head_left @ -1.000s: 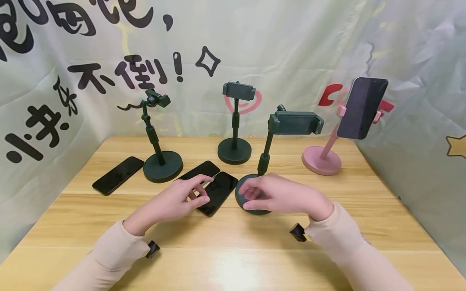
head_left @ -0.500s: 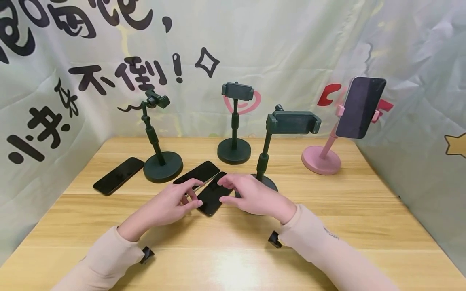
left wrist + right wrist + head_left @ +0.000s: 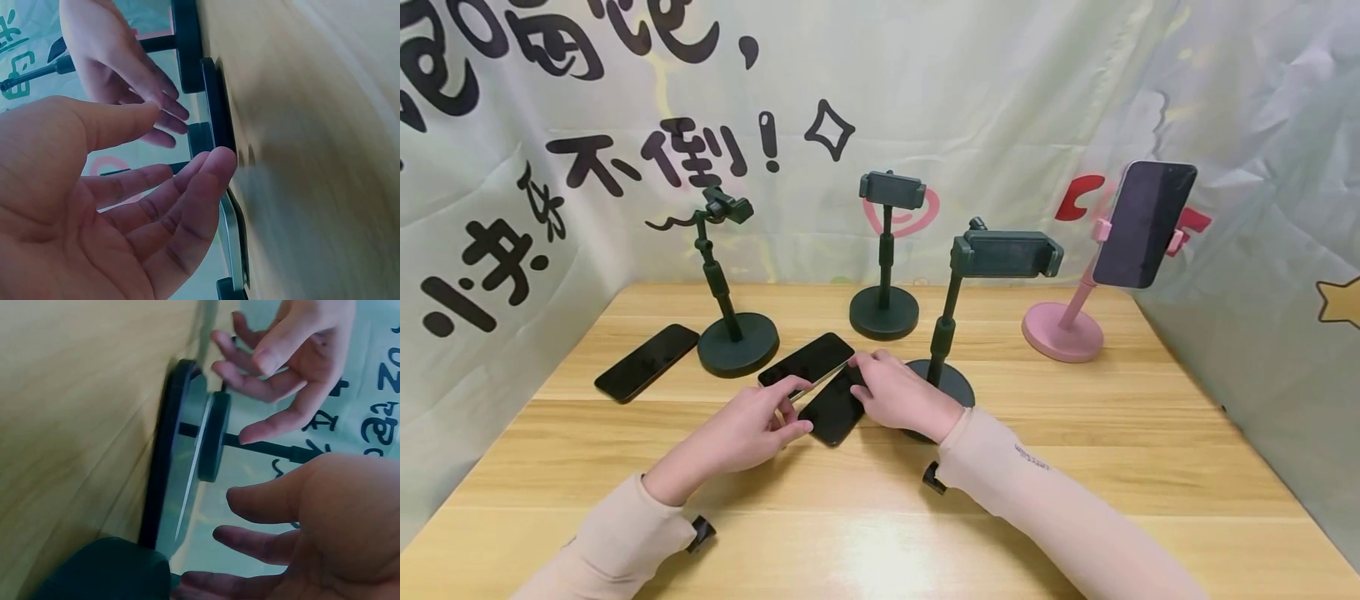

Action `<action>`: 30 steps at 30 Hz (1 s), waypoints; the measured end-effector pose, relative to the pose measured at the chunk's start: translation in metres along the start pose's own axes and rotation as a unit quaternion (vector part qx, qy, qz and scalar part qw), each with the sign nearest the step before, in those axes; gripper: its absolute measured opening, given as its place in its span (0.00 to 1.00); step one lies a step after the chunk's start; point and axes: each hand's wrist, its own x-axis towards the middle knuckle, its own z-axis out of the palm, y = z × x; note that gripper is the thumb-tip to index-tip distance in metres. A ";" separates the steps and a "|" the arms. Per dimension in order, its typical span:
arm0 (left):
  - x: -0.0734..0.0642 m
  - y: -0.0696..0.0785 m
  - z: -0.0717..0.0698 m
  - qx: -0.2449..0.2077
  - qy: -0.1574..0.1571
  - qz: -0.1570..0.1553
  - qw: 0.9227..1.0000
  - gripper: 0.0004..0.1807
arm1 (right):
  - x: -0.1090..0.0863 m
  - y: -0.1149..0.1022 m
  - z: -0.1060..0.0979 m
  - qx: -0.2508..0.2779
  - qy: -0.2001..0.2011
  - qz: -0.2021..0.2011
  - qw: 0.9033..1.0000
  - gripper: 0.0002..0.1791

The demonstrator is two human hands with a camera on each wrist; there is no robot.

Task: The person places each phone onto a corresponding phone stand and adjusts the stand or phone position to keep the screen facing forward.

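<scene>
Across the wooden counter (image 3: 790, 533), the head view gives me a black phone (image 3: 833, 410) lying flat, screen up, between the left hand (image 3: 737, 429) and the right hand (image 3: 898, 396). The left hand is at its left end, thumb and fingers apart; the right hand reaches over its far right end and covers part of it. I see neither hand pinching anything, and I cannot tell whether either touches the screen. Just beyond, close alongside, lies a second phone (image 3: 805, 362), the left index finger over its near edge. The nearest stand (image 3: 1006, 254) rises beside the right hand, which partly hides its base. A third phone (image 3: 646, 362) lies well to the left, near a dark stand (image 3: 737, 343); a back stand (image 3: 884, 312) is at the rear, and a pink stand (image 3: 1063, 332) on the right holds a tilted phone (image 3: 1144, 223).

From the left wrist, my picture is turned sideways: thumb and fingers are spread, fingertips right by the phones' edges, the right hand loosely extended beyond.

From the right wrist, I get the black phone's edge ahead of the parted thumb and fingers, the second phone behind it, and the left hand opposite, fingers fanned.
</scene>
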 end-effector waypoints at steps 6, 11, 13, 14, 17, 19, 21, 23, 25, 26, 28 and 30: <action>-0.001 0.000 0.003 0.006 -0.005 0.010 1.000 0.27 | 0.009 0.003 0.005 -0.018 -0.002 0.016 1.000 0.25; 0.000 0.002 0.005 -0.001 -0.012 0.000 1.000 0.33 | 0.013 0.005 0.005 -0.028 0.002 0.016 0.999 0.24; 0.000 0.003 0.005 -0.004 -0.012 -0.005 1.000 0.36 | 0.015 0.006 0.006 -0.033 0.005 0.014 0.999 0.23; 0.000 0.003 0.006 -0.004 -0.011 -0.007 1.000 0.37 | 0.015 0.006 0.006 -0.034 0.006 0.013 0.999 0.23; 0.001 0.004 0.007 0.005 -0.011 -0.008 1.000 0.40 | 0.018 0.007 0.007 -0.042 0.011 0.010 0.999 0.21; 0.000 0.006 0.009 0.016 -0.010 -0.005 1.000 0.41 | 0.018 0.007 0.008 -0.046 0.013 0.007 0.999 0.20; 0.000 0.007 0.012 0.031 -0.006 0.001 0.999 0.41 | 0.019 0.006 0.008 -0.052 0.015 0.004 0.999 0.18; -0.001 0.008 0.015 0.046 0.000 0.010 0.999 0.40 | 0.019 0.005 0.008 -0.056 0.014 0.003 0.998 0.17; -0.001 0.010 0.017 0.053 0.005 0.017 0.998 0.40 | 0.019 0.004 0.008 -0.057 0.013 0.001 0.998 0.16; -0.001 0.010 0.017 0.057 0.008 0.019 0.998 0.40 | 0.019 0.003 0.008 -0.057 0.012 0.001 0.998 0.16; -0.001 0.011 0.018 0.059 0.010 0.019 0.998 0.41 | 0.018 0.002 0.008 -0.056 0.010 0.001 0.998 0.15; -0.002 0.012 0.019 0.060 0.010 0.014 0.998 0.42 | 0.018 0.001 0.008 -0.059 0.008 0.001 0.998 0.15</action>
